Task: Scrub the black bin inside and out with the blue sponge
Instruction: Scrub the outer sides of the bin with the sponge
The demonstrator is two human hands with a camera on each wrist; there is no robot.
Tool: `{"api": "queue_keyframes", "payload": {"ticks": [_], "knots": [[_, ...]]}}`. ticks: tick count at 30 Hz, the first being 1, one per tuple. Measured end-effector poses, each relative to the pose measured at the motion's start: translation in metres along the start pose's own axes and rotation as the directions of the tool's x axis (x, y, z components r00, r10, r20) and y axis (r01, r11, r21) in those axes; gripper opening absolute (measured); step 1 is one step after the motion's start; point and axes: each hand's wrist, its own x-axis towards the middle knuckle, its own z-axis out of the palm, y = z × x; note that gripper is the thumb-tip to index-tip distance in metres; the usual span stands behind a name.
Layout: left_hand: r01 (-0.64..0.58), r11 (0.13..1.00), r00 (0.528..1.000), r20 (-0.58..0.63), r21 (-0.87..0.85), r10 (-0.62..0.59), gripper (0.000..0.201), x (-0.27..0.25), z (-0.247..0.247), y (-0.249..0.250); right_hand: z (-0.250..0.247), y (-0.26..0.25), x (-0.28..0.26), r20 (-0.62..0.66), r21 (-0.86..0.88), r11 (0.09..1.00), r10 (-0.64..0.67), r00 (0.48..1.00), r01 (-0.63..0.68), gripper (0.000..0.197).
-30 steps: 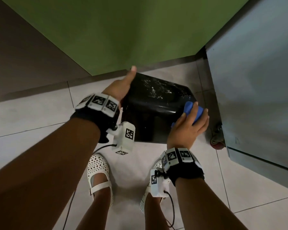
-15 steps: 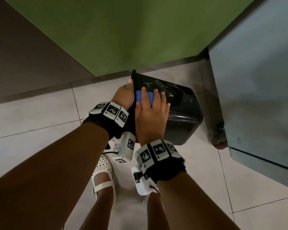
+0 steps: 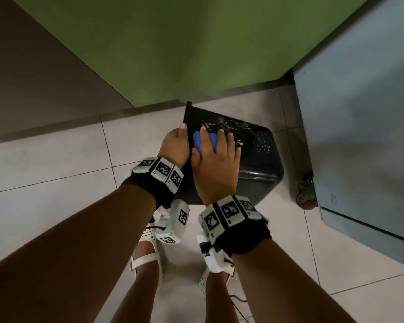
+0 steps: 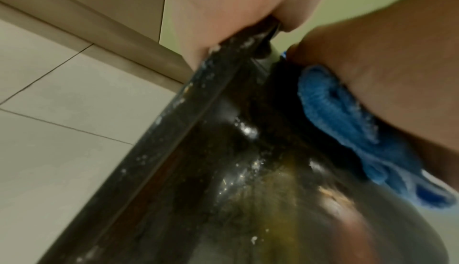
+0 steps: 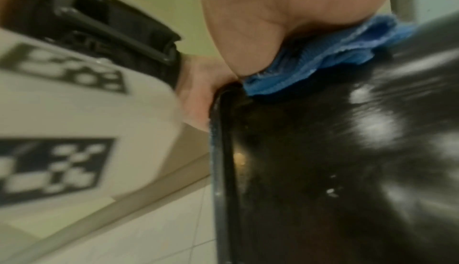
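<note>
A green wall (image 3: 173, 43) is filling the top of the head view, with a brown wall (image 3: 33, 78) in the upper left and a grey cabinet (image 3: 364, 127) running down the right edge. Pale floor (image 3: 44, 164) tiles are spreading across the middle and lower frame. A red caster (image 3: 304, 199) is showing under the cabinet's lower left corner.

The bin (image 3: 257, 166) is lying on its side at the centre of the frame, just left of the cabinet, its rim pointing to the left and its wet upper side speckled with white suds.

The left hand (image 3: 174, 145) is gripping the bin's rim, thumb up along the edge; in the left wrist view the rim (image 4: 218, 75) is running into the fold of that hand. The right hand (image 3: 216, 164) is lying directly beside it on the bin's upper side, fingers spread and curling over the sponge (image 3: 210, 141), pressing it against the black wall just inside the rim edge. Both wrist views are showing the blue sponge squashed between palm and bin.

At the bottom centre, two white shoes (image 3: 147, 250) are standing on the tiles.
</note>
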Motion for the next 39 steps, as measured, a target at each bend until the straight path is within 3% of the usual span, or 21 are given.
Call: {"api": "queue_keyframes", "payload": {"ticks": [3,11,14,16,18,19,22,27,30,33,35,36,39], "knots": [[0.013,1.0,1.0,0.005,0.015,-0.014,0.048,0.001,-0.001,0.004,-0.005,0.015,0.013,-0.026,-0.006,1.0,-0.013,1.0,0.013,0.05],[0.048,0.999,0.999,-0.002,-0.02,-0.048,0.05,0.002,-0.002,0.005,-0.027,0.089,0.042,-0.041,0.1,0.95,0.3,0.953,-0.295,0.046],[0.058,0.998,0.998,0.0,-0.033,-0.058,0.05,0.004,-0.004,0.008,-0.023,0.103,0.039,-0.106,0.207,0.894,0.423,0.9,-0.396,0.045],[0.052,0.999,0.998,0.019,-0.012,-0.052,0.052,0.005,-0.004,0.015,-0.013,0.1,0.033,-0.263,0.265,0.867,0.486,0.834,-0.421,0.045],[0.055,0.998,0.998,0.019,0.018,-0.056,0.05,0.009,-0.005,0.019,-0.001,0.085,0.023,-0.486,0.212,0.925,0.38,0.787,-0.315,0.044],[0.057,0.998,0.998,0.014,0.027,-0.058,0.046,0.012,-0.005,0.021,0.005,0.075,0.017,-0.519,0.172,0.956,0.293,0.803,-0.238,0.043],[0.072,0.991,0.997,0.029,0.11,-0.076,0.044,0.016,-0.005,0.027,0.031,0.05,-0.007,-0.471,0.104,0.994,0.06,0.88,-0.013,0.043],[0.088,0.98,0.996,-0.011,0.178,-0.087,0.043,0.02,-0.005,0.032,0.046,0.047,-0.023,-0.441,0.029,0.973,-0.194,0.876,0.231,0.045],[0.065,0.965,0.998,-0.025,0.253,-0.061,0.043,0.027,-0.004,0.037,0.061,0.063,-0.03,-0.291,-0.244,0.851,-0.521,0.802,0.464,0.077],[-0.012,0.917,1.0,-0.006,0.399,0.016,0.044,0.029,-0.004,0.045,0.065,0.085,-0.028,-0.081,-0.362,0.651,-0.735,0.673,0.667,0.084],[-0.087,0.874,0.996,0.028,0.478,0.084,0.045,0.029,-0.003,0.045,0.059,0.092,-0.023,-0.084,-0.364,0.628,-0.758,0.647,0.688,0.081],[-0.111,0.843,0.994,0.047,0.526,0.101,0.045,0.027,-0.004,0.045,0.053,0.092,-0.021,-0.145,-0.348,0.673,-0.727,0.671,0.653,0.077],[-0.175,0.741,0.985,0.111,0.648,0.136,0.046,0.025,-0.01,0.045,0.034,0.093,-0.012,-0.367,-0.152,0.904,-0.426,0.827,0.399,0.06]]}}
